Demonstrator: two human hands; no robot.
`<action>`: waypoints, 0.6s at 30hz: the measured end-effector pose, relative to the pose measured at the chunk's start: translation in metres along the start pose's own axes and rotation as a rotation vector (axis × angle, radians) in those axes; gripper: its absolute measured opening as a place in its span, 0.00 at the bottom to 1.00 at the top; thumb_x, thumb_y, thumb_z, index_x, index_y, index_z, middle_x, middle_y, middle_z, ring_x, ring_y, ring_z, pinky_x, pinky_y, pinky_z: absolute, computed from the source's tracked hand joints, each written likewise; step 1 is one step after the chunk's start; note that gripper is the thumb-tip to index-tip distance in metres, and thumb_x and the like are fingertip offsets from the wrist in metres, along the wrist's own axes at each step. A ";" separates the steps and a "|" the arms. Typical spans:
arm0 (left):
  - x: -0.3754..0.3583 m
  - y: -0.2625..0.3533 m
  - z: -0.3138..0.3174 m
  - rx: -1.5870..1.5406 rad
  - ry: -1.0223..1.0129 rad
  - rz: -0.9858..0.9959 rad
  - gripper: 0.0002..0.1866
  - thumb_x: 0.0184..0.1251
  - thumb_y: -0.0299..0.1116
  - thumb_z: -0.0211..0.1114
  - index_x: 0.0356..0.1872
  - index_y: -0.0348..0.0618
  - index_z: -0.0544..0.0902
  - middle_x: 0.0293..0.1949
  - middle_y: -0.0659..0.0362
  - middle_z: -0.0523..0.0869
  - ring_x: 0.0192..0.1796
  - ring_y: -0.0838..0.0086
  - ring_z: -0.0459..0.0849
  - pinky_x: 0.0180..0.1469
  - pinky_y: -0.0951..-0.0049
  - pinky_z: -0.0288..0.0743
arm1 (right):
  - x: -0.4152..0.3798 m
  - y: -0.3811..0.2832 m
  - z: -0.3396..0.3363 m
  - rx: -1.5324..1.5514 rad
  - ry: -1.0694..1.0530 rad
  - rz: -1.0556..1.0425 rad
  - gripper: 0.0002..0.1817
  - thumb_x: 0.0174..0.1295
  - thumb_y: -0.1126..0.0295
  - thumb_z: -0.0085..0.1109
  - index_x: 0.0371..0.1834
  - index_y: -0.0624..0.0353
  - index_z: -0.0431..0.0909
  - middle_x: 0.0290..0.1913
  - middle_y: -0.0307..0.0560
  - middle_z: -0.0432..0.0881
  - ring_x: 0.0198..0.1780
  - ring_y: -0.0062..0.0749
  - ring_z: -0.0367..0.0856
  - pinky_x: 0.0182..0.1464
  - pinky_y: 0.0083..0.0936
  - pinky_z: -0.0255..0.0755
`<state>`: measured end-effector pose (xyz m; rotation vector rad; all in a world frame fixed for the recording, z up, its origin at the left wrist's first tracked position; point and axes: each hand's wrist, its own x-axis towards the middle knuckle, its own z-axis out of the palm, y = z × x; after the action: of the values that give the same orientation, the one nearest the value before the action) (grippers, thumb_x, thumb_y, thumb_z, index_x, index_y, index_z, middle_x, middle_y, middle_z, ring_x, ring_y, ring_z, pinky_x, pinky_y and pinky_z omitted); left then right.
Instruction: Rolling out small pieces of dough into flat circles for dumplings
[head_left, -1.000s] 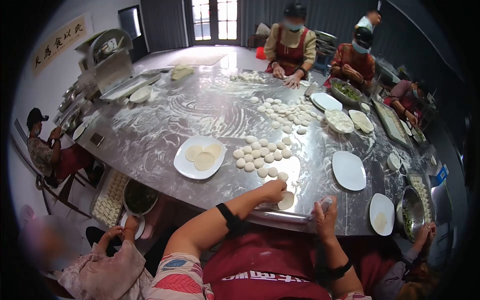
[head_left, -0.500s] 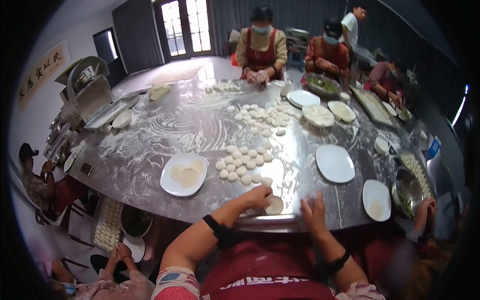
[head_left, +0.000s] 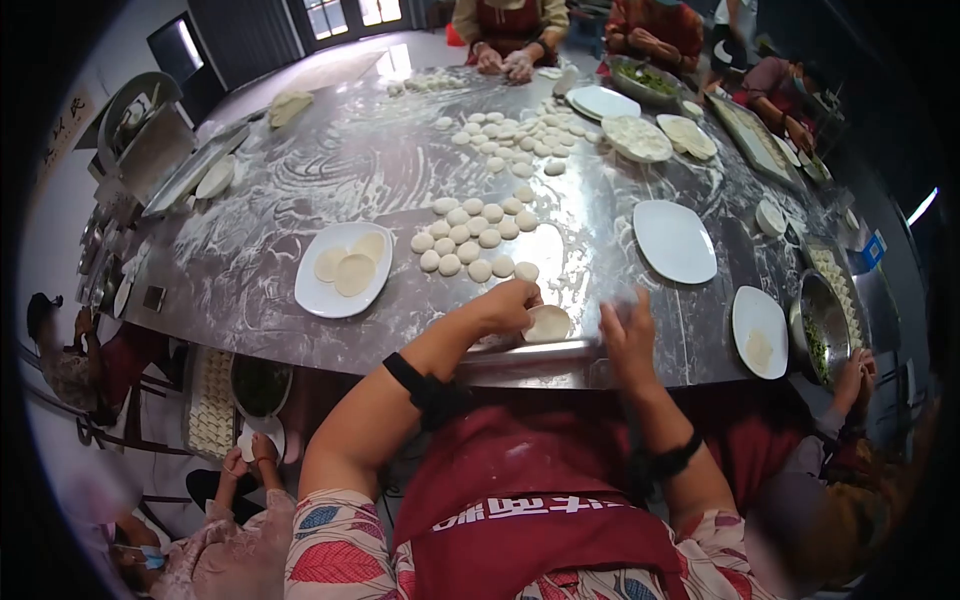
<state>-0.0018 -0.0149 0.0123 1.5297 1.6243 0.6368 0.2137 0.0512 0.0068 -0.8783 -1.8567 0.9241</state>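
Note:
My left hand is closed on the left edge of a round, flat dough wrapper, which lies near the table's front edge. To the right of the wrapper, my right hand is raised with its fingers apart; they are partly blurred, and nothing shows between them. Just beyond my left hand sits a cluster of small dough discs. A white plate with several wrappers lies to the left, and a bare white plate is to the right.
The floured metal table spreads ahead. More dough pieces lie farther back. At right are a small plate and a bowl of greens. Co-workers' hands work across the table; other people sit at both sides.
The view has tilted downward, so the table appears higher. My left hand is still at the wrapper, and my right hand's fingers look more spread.

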 end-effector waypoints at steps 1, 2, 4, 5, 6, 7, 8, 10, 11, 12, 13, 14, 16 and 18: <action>0.003 0.001 0.002 0.047 0.057 0.016 0.11 0.52 0.25 0.59 0.38 0.33 0.79 0.32 0.50 0.84 0.37 0.67 0.81 0.41 0.69 0.73 | 0.017 0.002 0.011 -0.004 0.021 -0.010 0.13 0.57 0.74 0.57 0.41 0.62 0.64 0.24 0.54 0.76 0.25 0.42 0.77 0.29 0.35 0.69; 0.009 0.001 0.006 0.107 0.110 0.001 0.11 0.53 0.25 0.59 0.38 0.34 0.79 0.33 0.49 0.84 0.37 0.66 0.81 0.41 0.68 0.73 | 0.035 0.005 0.022 -0.083 0.048 -0.178 0.14 0.57 0.73 0.58 0.41 0.62 0.63 0.25 0.56 0.75 0.25 0.48 0.76 0.30 0.38 0.69; 0.019 0.002 0.011 0.223 0.223 -0.027 0.11 0.53 0.27 0.59 0.38 0.35 0.80 0.34 0.47 0.84 0.38 0.64 0.82 0.42 0.67 0.73 | 0.055 -0.005 0.037 -0.052 0.003 -0.078 0.15 0.57 0.72 0.59 0.42 0.62 0.63 0.27 0.61 0.76 0.29 0.55 0.77 0.31 0.39 0.69; 0.023 0.003 0.011 0.198 0.225 -0.020 0.11 0.53 0.30 0.59 0.37 0.36 0.81 0.34 0.46 0.83 0.39 0.61 0.82 0.43 0.65 0.73 | 0.054 -0.005 0.037 -0.068 0.012 -0.085 0.15 0.57 0.72 0.59 0.42 0.63 0.63 0.27 0.61 0.76 0.29 0.55 0.77 0.31 0.39 0.69; 0.022 0.004 0.007 0.197 0.160 -0.013 0.11 0.53 0.30 0.60 0.37 0.36 0.81 0.34 0.47 0.84 0.39 0.61 0.82 0.42 0.65 0.73 | 0.052 -0.003 0.035 -0.087 0.020 -0.096 0.16 0.57 0.72 0.59 0.43 0.63 0.63 0.26 0.60 0.76 0.28 0.55 0.77 0.31 0.39 0.70; 0.019 0.006 0.004 0.192 0.098 -0.004 0.11 0.52 0.30 0.60 0.36 0.36 0.81 0.34 0.47 0.84 0.39 0.61 0.82 0.42 0.66 0.73 | 0.044 -0.001 0.028 -0.091 0.052 -0.158 0.15 0.57 0.73 0.58 0.43 0.62 0.64 0.26 0.59 0.76 0.27 0.52 0.77 0.31 0.38 0.70; 0.017 0.006 0.004 0.182 0.036 0.004 0.11 0.52 0.30 0.60 0.36 0.37 0.81 0.34 0.48 0.84 0.38 0.61 0.82 0.42 0.66 0.73 | 0.030 0.003 0.018 -0.097 0.079 -0.218 0.15 0.57 0.73 0.58 0.44 0.62 0.64 0.25 0.57 0.76 0.26 0.49 0.77 0.30 0.37 0.70; 0.019 -0.006 0.007 0.147 0.060 -0.004 0.10 0.50 0.29 0.61 0.35 0.36 0.80 0.32 0.50 0.84 0.37 0.64 0.82 0.40 0.68 0.73 | -0.006 0.003 -0.004 -0.015 -0.007 0.009 0.15 0.57 0.74 0.58 0.44 0.61 0.64 0.25 0.54 0.76 0.25 0.43 0.77 0.29 0.35 0.70; 0.013 -0.005 0.004 0.115 0.057 -0.008 0.10 0.50 0.28 0.61 0.34 0.36 0.80 0.32 0.50 0.84 0.37 0.65 0.81 0.39 0.68 0.73 | -0.007 -0.002 -0.006 -0.011 -0.012 0.011 0.14 0.57 0.74 0.57 0.44 0.61 0.64 0.25 0.53 0.76 0.25 0.41 0.77 0.29 0.34 0.69; 0.007 -0.005 0.002 0.086 0.048 -0.012 0.10 0.50 0.28 0.61 0.34 0.36 0.79 0.31 0.51 0.83 0.37 0.65 0.81 0.39 0.69 0.72 | -0.010 -0.005 -0.007 -0.004 -0.014 0.017 0.14 0.58 0.74 0.57 0.44 0.61 0.64 0.25 0.52 0.76 0.25 0.40 0.77 0.29 0.34 0.69; 0.003 -0.006 0.001 0.078 0.028 0.017 0.08 0.51 0.26 0.61 0.33 0.36 0.78 0.31 0.51 0.83 0.36 0.66 0.81 0.38 0.68 0.72 | -0.015 -0.006 -0.008 0.004 -0.011 0.033 0.14 0.58 0.75 0.57 0.43 0.60 0.64 0.25 0.51 0.76 0.25 0.39 0.77 0.28 0.34 0.69; 0.003 -0.008 0.004 0.091 0.056 0.023 0.08 0.52 0.27 0.61 0.33 0.36 0.78 0.31 0.51 0.83 0.36 0.65 0.81 0.38 0.68 0.72 | -0.006 -0.004 -0.002 -0.018 -0.007 0.023 0.13 0.58 0.75 0.57 0.43 0.60 0.64 0.24 0.52 0.75 0.25 0.41 0.77 0.28 0.34 0.69; 0.006 -0.005 0.006 0.128 0.125 0.049 0.08 0.54 0.27 0.61 0.34 0.36 0.78 0.31 0.50 0.83 0.36 0.64 0.81 0.39 0.67 0.72 | 0.033 0.008 0.023 -0.117 0.062 -0.171 0.13 0.58 0.75 0.57 0.42 0.61 0.63 0.24 0.56 0.75 0.25 0.48 0.76 0.28 0.37 0.68; 0.010 0.006 0.005 0.194 0.142 -0.015 0.07 0.56 0.30 0.61 0.33 0.37 0.80 0.32 0.48 0.83 0.37 0.62 0.82 0.40 0.66 0.73 | 0.054 -0.002 0.039 -0.050 0.022 -0.080 0.15 0.57 0.73 0.58 0.43 0.62 0.63 0.25 0.59 0.76 0.27 0.54 0.77 0.29 0.39 0.69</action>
<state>0.0065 -0.0050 0.0117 1.6397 1.8489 0.6055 0.1574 0.0858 0.0154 -0.8344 -1.8893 0.8187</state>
